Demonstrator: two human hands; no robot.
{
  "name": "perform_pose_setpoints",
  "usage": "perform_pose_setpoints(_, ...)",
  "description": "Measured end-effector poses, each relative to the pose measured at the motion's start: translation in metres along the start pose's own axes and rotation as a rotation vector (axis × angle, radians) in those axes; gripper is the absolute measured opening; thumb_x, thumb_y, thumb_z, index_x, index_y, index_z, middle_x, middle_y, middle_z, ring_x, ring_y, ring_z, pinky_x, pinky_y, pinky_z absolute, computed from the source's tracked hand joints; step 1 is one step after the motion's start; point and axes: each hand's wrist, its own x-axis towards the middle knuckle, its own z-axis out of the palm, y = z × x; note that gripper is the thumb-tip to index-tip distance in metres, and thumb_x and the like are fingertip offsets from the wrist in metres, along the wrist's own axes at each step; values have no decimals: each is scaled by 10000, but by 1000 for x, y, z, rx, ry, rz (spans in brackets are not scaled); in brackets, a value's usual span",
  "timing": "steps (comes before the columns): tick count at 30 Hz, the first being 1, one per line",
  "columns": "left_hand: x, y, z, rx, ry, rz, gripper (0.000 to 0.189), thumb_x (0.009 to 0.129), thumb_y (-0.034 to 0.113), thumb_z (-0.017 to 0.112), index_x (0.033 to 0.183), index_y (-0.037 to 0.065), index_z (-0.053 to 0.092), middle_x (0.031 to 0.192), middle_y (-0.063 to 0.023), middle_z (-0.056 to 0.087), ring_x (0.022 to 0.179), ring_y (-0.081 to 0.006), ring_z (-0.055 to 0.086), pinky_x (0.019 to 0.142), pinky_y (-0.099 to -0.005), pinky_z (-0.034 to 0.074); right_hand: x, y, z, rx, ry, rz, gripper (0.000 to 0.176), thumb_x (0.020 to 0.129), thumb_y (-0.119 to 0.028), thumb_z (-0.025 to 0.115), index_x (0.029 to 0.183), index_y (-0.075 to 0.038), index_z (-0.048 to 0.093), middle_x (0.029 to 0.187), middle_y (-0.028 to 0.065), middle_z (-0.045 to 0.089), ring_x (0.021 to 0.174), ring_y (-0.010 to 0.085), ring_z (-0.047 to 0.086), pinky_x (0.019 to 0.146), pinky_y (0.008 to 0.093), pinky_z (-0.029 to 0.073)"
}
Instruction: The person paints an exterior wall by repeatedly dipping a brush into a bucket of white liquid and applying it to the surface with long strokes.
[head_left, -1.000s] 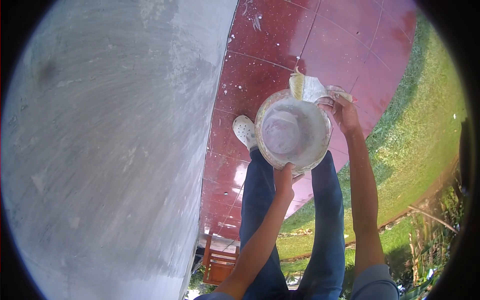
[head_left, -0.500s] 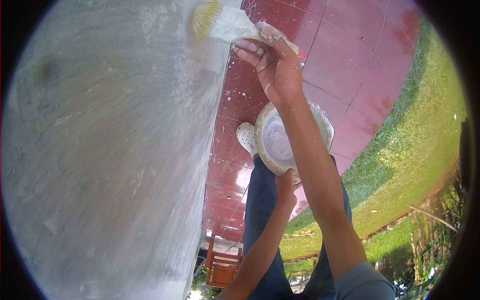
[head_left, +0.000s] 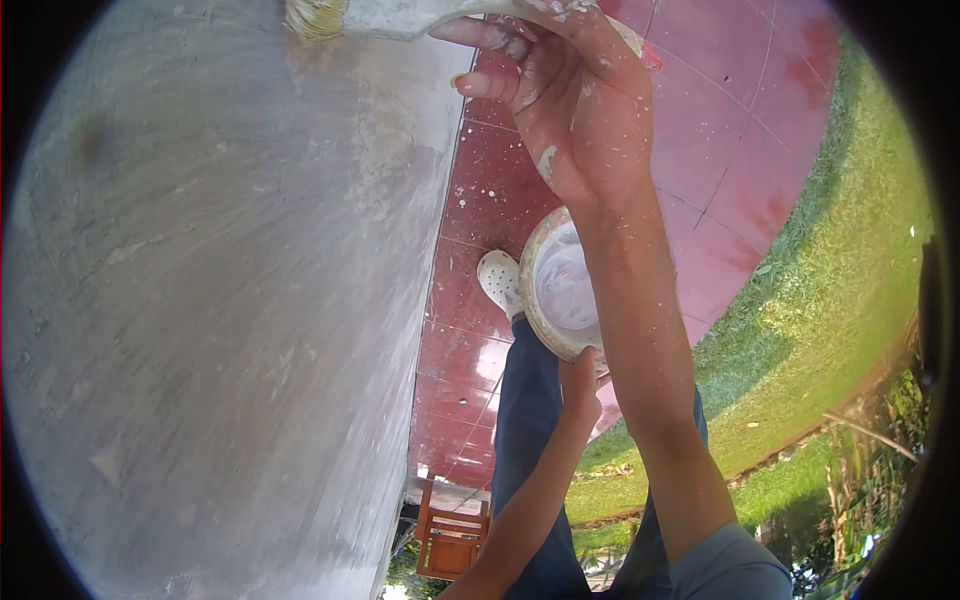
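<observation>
At the top of the view, my right hand [head_left: 585,110] is closed around the handle of a wide paintbrush [head_left: 385,16]. Pale bristles point left and appear to meet the grey wall [head_left: 240,260]; the brush's upper edge runs out of frame. White paint spots mark my fingers and forearm. Lower down, my left hand [head_left: 579,382] grips the near rim of a round, paint-crusted bucket [head_left: 536,318]. Whitish liquid paint [head_left: 567,287] lies inside it. My right forearm hides the bucket's right side.
Red floor tiles [head_left: 470,300] with white splatters run along the wall's foot. A white clog [head_left: 497,280] is on my foot beside the bucket. Grass [head_left: 800,370] borders the tiles on the right. A wooden chair [head_left: 450,545] stands at the bottom, near the wall.
My right hand and the paintbrush have moved up and the brush further left over the wall. The bucket, in my left hand, has shifted slightly right and down.
</observation>
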Motion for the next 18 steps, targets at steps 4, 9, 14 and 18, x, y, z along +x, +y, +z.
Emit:
perform_pose_setpoints(4, 9, -18, -8, 71, -34, 100, 520, 861, 199, 626, 1339, 88, 451, 1241, -90, 583, 1018, -223, 633, 824, -392, 529, 8, 35, -12, 274, 48, 95, 279, 970, -120, 497, 1194, 40, 537, 1087, 163, 632, 968, 258, 656, 786, 348, 594)
perform_pose_setpoints(9, 14, -22, -4, 62, -66, 221, 544, 864, 220, 661, 1352, 105, 448, 1231, -71, 596, 1019, -196, 633, 773, -367, 541, -10, 146, -153, -29, 503, 304, 248, 957, -82, 513, 1166, 46, 547, 1088, 169, 634, 1013, 275, 661, 837, 378, 611)
perform_pose_setpoints(14, -1, 4, 4, -134, 77, -110, 555, 862, 236, 690, 1353, 117, 461, 1183, -56, 619, 969, -170, 647, 767, -353, 541, -14, 123, -108, -195, 623, 319, 202, 885, 8, 533, 1062, 53, 619, 992, 160, 660, 874, 227, 671, 713, 349, 636)
perform_pose_setpoints(18, 16, -34, -14, -47, -23, 154, 568, 849, 176, 642, 1373, 123, 427, 1234, -63, 586, 992, -193, 639, 784, -380, 547, -11, 64, 12, -311, 405, 81, 195, 859, -8, 574, 1037, 28, 645, 973, 134, 651, 817, 190, 629, 690, 315, 622)
